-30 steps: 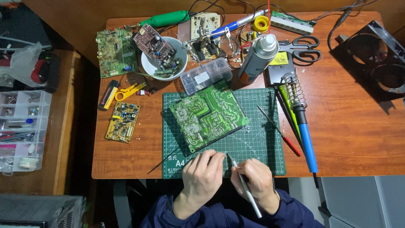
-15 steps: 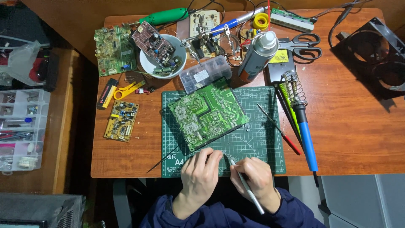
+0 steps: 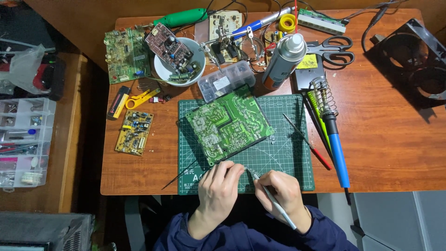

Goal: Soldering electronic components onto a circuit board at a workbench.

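Note:
A green circuit board (image 3: pixel 229 126) lies tilted, solder side up, on a green cutting mat (image 3: pixel 283 153). My left hand (image 3: pixel 219 187) rests on the mat's near edge, its fingertips curled just below the board's near corner; whether they pinch anything is hidden. My right hand (image 3: pixel 282 193) grips silver tweezers (image 3: pixel 273 200) like a pen. The tweezers' tip points up and left toward my left fingertips.
A blue-handled soldering iron (image 3: pixel 335 142) in a coil stand and a thin red-tipped probe (image 3: pixel 306 141) lie right of the mat. Behind it are a spray can (image 3: pixel 284 61), scissors (image 3: pixel 331 50), a parts box (image 3: pixel 226 82), a white bowl (image 3: pixel 179 58) and more boards.
Both hands stay at the mat's near edge. My left fingers have crept slightly toward the board's corner and the tweezers' tip has followed them.

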